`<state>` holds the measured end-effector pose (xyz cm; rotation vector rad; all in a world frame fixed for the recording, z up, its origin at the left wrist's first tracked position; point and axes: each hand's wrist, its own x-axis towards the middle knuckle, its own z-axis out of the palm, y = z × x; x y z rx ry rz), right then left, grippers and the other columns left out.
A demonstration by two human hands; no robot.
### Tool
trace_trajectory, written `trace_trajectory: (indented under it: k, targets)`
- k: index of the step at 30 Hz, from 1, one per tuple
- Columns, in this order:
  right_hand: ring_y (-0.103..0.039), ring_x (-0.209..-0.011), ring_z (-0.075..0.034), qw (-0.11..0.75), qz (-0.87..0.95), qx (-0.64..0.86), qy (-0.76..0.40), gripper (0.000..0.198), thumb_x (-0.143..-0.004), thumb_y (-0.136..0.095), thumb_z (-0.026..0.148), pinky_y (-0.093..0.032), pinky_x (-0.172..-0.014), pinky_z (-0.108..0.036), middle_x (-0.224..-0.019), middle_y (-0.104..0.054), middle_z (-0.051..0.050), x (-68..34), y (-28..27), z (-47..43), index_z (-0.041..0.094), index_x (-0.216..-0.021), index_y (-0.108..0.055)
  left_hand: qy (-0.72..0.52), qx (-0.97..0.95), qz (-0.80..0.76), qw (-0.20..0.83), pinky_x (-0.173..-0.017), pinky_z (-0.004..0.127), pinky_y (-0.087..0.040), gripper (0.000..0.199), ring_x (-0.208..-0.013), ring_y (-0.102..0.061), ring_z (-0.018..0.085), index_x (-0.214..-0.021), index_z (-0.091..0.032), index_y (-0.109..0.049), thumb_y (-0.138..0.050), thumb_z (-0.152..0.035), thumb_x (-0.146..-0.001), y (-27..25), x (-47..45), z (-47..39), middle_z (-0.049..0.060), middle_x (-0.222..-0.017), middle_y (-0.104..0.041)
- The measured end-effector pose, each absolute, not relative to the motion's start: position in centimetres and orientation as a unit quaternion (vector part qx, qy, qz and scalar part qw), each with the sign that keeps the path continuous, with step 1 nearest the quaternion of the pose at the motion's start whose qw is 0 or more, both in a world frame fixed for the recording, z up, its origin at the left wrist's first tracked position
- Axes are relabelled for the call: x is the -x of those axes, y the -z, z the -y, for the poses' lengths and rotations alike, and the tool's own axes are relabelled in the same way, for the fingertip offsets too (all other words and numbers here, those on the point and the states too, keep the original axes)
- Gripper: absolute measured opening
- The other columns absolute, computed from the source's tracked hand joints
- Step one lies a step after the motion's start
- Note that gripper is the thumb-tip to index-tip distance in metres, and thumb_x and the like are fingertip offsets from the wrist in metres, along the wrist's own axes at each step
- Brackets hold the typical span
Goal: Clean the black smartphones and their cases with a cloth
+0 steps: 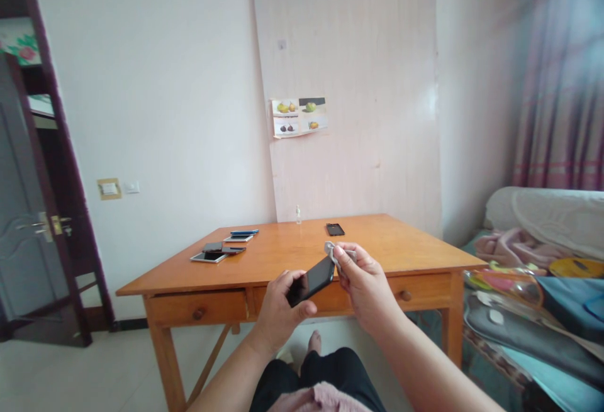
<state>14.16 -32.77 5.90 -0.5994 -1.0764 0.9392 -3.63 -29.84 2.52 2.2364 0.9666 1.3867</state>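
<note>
My left hand (282, 302) is closed round the lower end of a black smartphone (312, 281), which is held tilted above my lap, in front of the table's near edge. The phone's dark screen faces up toward me. In my right hand (363, 277) a small grey cloth (331, 252) is pinched between thumb and fingers. The cloth touches or lies right beside the phone's upper end; I cannot tell which. Part of the cloth is hidden behind the fingers.
On the wooden table (283, 255) lie several phones (210, 256) at the left, a black phone or case (335, 229) toward the back and a small clear bottle (298, 214) by the wall. A bed (542, 361) with clothes and bags stands at the right, a door (28, 229) at the left.
</note>
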Motion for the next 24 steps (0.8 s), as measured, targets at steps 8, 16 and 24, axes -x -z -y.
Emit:
trace_trajectory:
  k: [8, 16, 24]
  targets:
    - [-0.036, -0.052, -0.008, 0.687, 0.504, 0.263, -0.453, 0.03, -0.08, -0.069, 0.049, -0.028, -0.049, -0.023, -0.063, -0.05, 0.004, -13.4, -5.2, 34.2, 0.02, -0.087, -0.064, -0.486, -0.787, -0.34, 0.169, -0.074, 0.031, -0.045, 0.069, -0.08, -0.057, 0.021, -0.099, -0.019, -0.063, -0.054, -0.08, -0.069, -1.6, 3.7, 29.4, 0.005, -0.087, -0.061]
    - [-0.035, -0.052, -0.008, 0.705, 0.492, 0.282, -0.425, 0.033, -0.078, -0.07, 0.051, -0.028, -0.048, -0.022, -0.061, -0.046, 0.005, -13.9, -5.8, 33.2, 0.019, -0.086, -0.064, -0.495, -0.777, -0.344, 0.181, -0.075, 0.031, -0.047, 0.071, -0.086, -0.059, 0.022, -0.102, -0.018, -0.064, -0.05, -0.081, -0.071, -1.4, 3.3, 29.5, 0.006, -0.094, -0.065]
    - [-0.033, -0.051, -0.007, 0.706, 0.494, 0.284, -0.42, 0.032, -0.077, -0.071, 0.051, -0.027, -0.047, -0.022, -0.058, -0.044, 0.006, -13.9, -5.9, 32.9, 0.02, -0.081, -0.064, -0.493, -0.775, -0.33, 0.217, -0.074, 0.031, -0.049, 0.072, -0.085, -0.06, 0.022, -0.105, -0.018, -0.064, -0.053, -0.081, -0.07, -0.3, 3.2, 29.3, 0.007, -0.097, -0.065]
